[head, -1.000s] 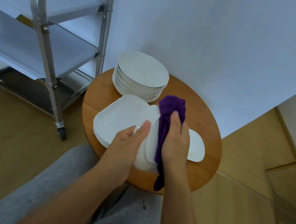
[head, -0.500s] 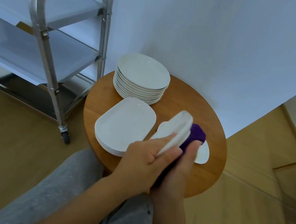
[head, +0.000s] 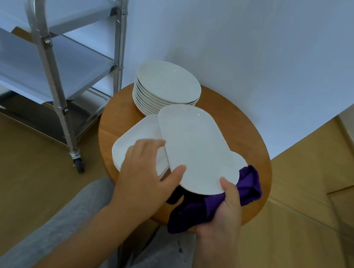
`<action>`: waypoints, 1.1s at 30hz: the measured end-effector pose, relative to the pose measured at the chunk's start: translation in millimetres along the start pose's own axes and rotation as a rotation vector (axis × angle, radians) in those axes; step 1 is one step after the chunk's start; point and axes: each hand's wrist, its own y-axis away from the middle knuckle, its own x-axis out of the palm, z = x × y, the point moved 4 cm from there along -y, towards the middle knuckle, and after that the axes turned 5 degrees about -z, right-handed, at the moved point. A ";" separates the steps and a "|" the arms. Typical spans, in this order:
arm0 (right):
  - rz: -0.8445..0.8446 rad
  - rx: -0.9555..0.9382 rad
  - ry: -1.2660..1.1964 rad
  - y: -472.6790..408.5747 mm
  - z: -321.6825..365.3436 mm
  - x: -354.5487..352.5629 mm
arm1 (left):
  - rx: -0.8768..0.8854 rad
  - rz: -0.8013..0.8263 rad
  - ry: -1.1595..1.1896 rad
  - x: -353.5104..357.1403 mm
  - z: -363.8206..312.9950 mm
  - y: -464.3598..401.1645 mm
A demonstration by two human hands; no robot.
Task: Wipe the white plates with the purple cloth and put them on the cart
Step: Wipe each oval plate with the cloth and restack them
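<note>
Gripping oblong plate (head: 192, 149), cloth (head: 218, 204); both hands' fingers clenched; round wooden table (head: 248, 129), white wall (head: 262, 44).

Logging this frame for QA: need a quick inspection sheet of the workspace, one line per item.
Surface: round wooden table, plates on it.
Job's things: held oblong plate; purple cloth under its near end; stack of round plates; rectangular plates; small plate partly hidden.
Clutter: nothing seen.
Hands: left hand grips the held plate's edge; right hand grips cloth and plate.
Cables: nothing seen.
Surroundings: metal cart at left, no plates visible on it; white wall; wood floor.
</note>
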 end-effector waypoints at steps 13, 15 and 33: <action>-0.045 -0.046 0.367 -8.3 -33.3 6.2 | -0.513 0.131 0.176 6.2 40.7 -13.5; -0.020 -0.069 0.436 -10.6 -33.5 7.2 | -0.516 0.102 0.171 2.8 47.8 -19.9; -0.140 -0.157 0.657 -28.0 -19.7 -4.8 | -0.315 -0.050 -0.230 -6.3 116.8 -53.7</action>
